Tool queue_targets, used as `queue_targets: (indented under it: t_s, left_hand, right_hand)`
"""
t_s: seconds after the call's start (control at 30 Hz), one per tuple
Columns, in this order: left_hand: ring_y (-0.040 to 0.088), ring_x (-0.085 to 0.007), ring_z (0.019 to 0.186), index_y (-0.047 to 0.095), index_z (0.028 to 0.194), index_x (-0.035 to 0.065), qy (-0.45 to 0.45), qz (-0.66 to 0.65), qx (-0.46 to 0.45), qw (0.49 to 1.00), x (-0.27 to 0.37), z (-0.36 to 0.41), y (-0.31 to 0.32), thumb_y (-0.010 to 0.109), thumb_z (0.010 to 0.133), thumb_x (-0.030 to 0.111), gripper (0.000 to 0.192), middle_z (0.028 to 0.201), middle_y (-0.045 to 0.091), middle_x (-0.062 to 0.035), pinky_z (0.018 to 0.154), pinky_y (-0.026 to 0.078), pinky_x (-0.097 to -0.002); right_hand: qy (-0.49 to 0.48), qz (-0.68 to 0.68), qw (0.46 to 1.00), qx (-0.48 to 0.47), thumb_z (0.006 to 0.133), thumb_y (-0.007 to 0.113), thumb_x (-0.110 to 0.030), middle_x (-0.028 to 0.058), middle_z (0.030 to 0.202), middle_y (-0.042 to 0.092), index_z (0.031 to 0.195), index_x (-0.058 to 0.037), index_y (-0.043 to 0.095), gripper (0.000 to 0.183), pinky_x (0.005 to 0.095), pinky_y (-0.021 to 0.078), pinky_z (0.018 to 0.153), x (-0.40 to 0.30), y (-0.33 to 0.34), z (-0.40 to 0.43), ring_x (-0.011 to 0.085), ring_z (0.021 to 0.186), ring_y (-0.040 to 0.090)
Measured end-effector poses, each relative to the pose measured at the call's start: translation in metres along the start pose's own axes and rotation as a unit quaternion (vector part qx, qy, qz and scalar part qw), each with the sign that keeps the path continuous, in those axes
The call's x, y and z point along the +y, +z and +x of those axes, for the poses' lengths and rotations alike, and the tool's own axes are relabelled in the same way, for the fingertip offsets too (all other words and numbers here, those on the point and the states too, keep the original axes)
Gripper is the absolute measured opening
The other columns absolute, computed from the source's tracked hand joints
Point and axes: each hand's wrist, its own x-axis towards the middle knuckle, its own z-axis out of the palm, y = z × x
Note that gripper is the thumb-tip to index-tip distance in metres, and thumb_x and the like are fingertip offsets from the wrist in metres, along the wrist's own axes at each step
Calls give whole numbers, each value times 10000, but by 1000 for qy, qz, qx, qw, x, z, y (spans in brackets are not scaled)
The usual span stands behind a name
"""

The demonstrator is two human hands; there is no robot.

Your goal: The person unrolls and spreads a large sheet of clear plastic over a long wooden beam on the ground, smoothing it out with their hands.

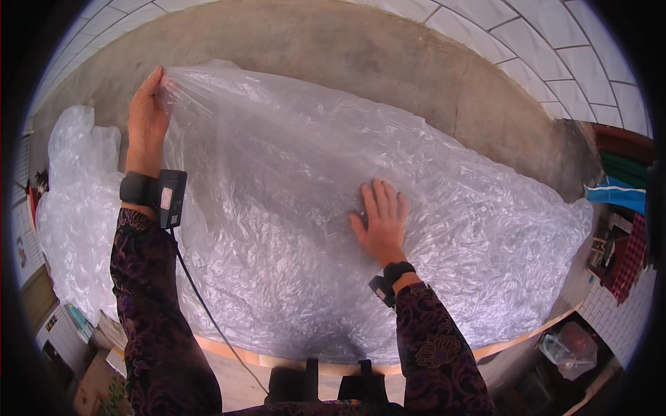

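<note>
A large crinkled sheet of clear plastic film spreads over the surface before me. At its far left edge, my left hand pinches the film and draws it into taut folds that run toward the middle. My right hand rests palm down on the film right of centre, its fingers apart. More bunched clear plastic lies to the left of my left forearm. Each wrist wears a black strap with a small device; a cable runs down from the left device.
A bare tan surface stretches beyond the film up to a white tiled wall. Along the near side shows a pale wooden edge. At lower right, a clear plastic bag lies on a dark piece of furniture. A checked cloth hangs at the right.
</note>
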Motion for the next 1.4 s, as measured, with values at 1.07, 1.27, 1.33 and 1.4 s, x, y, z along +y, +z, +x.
queue_targets:
  t_s: [1.07,1.27,1.33,1.4]
  left_hand:
    - [307,-305,1259,407,1276,114,204,781,183,561,-76,-47,-76,505,845,386,520,1358,343,-138,991,256,-490]
    - [246,-272,1301,391,1300,153,293,700,-318,569,-138,-107,49,580,800,383,582,1399,291,-101,1030,186,-500]
    - [232,-268,1306,374,1315,170,297,750,-214,551,-138,-66,43,533,817,437,587,1405,283,-99,1031,166,-505]
    - [235,-263,1298,375,1314,191,290,801,-29,523,-128,-24,21,468,830,508,585,1400,291,-97,1011,155,-535]
  right_hand:
    - [-19,-28,999,-10,773,574,-321,99,1332,374,1252,-93,433,549,476,194,1009,-5,10,-1,278,1237,319]
    - [-14,-50,999,1,787,563,-358,82,1332,387,1250,-122,450,532,482,203,1009,1,11,-4,259,1238,330]
    - [-15,-51,999,4,791,555,-360,86,1326,392,1247,-120,452,525,484,209,1003,-1,10,-3,261,1233,335]
    - [-16,-41,999,-2,794,550,-361,88,1325,393,1248,-120,451,523,486,210,1002,-6,9,0,264,1231,336]
